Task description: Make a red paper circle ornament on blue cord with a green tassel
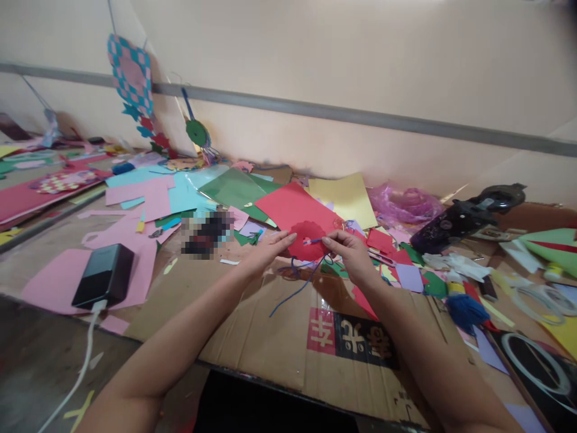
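Above the cardboard, a round red paper cutout with a scalloped rim [303,248] is held up between my two hands. Its left edge is gripped by the fingers of my left hand [273,248]. My right hand [350,255] pinches at the right side, where blue cord [293,296] runs from a small pale spot at the cutout's middle to my fingertips. The rest of the cord loops below the cutout, and a loose end hangs to the lower left. Whether the right fingers also grip the paper rim, I cannot tell.
A cardboard sheet [265,343] covers the near table. Colored papers, including a red sheet [295,207], lie behind my hands. At the left sits a black power bank [106,276] with a white cable. A dark bottle [451,222] and blue yarn [467,313] are at the right.
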`<state>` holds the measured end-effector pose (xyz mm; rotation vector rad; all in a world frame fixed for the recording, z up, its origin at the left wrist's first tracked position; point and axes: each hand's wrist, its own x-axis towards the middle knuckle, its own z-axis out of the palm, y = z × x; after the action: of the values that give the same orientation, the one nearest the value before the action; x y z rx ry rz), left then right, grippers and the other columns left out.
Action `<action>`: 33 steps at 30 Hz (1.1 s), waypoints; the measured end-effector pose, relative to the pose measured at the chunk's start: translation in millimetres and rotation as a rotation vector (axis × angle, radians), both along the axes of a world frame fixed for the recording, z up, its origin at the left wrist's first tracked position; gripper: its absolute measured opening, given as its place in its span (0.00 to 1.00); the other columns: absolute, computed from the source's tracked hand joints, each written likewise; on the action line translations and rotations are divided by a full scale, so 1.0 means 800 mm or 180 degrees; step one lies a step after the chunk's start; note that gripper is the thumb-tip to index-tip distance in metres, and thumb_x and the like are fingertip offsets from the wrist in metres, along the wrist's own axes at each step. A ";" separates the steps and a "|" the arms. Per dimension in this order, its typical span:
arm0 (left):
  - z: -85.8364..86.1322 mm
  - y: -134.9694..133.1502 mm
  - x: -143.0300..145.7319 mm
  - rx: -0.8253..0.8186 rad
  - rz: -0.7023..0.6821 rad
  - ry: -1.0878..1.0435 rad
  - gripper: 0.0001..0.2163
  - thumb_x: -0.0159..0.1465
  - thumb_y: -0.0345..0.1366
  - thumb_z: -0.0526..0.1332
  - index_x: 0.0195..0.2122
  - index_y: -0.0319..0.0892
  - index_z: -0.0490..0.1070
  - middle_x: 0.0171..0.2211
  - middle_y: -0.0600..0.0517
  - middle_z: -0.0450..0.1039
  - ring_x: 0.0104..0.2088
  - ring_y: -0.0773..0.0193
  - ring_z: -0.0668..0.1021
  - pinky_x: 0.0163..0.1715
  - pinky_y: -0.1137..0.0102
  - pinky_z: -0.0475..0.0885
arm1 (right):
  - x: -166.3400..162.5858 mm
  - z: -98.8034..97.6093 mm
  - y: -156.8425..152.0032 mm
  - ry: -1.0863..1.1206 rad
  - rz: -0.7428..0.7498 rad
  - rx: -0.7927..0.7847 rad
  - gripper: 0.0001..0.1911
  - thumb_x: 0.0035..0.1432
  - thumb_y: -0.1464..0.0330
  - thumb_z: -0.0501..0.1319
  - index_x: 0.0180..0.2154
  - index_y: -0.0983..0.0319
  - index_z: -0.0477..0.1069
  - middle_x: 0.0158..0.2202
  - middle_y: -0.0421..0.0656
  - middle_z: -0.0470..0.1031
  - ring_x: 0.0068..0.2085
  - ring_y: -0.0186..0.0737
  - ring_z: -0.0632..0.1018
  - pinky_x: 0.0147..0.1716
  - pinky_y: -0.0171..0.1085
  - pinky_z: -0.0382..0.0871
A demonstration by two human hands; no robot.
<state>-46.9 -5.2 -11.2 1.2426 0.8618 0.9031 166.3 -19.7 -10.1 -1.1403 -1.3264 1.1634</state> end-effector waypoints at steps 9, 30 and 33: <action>-0.009 0.005 -0.004 0.0250 0.0082 0.0451 0.17 0.58 0.47 0.64 0.42 0.40 0.76 0.42 0.46 0.78 0.41 0.59 0.76 0.43 0.66 0.72 | 0.006 0.006 -0.002 -0.1039 0.0182 0.0143 0.20 0.49 0.51 0.67 0.28 0.62 0.74 0.23 0.39 0.70 0.26 0.35 0.67 0.26 0.35 0.58; -0.004 0.003 -0.005 0.0045 -0.0230 0.0549 0.13 0.57 0.44 0.65 0.38 0.41 0.76 0.36 0.47 0.76 0.35 0.61 0.74 0.34 0.69 0.69 | 0.010 0.000 0.004 -0.0840 0.0018 0.0208 0.23 0.48 0.48 0.68 0.26 0.62 0.70 0.22 0.38 0.66 0.25 0.33 0.65 0.24 0.34 0.57; -0.003 0.004 -0.005 0.0097 -0.0260 0.0553 0.13 0.58 0.45 0.65 0.38 0.40 0.76 0.36 0.47 0.76 0.36 0.61 0.75 0.35 0.69 0.70 | 0.010 0.002 0.003 -0.0785 0.0142 0.0117 0.22 0.49 0.49 0.68 0.27 0.62 0.71 0.23 0.39 0.68 0.26 0.34 0.67 0.26 0.35 0.59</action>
<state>-51.1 -2.3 -14.0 1.3879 0.9299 0.7532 174.1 -17.3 -8.2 -1.2634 -1.5608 1.0502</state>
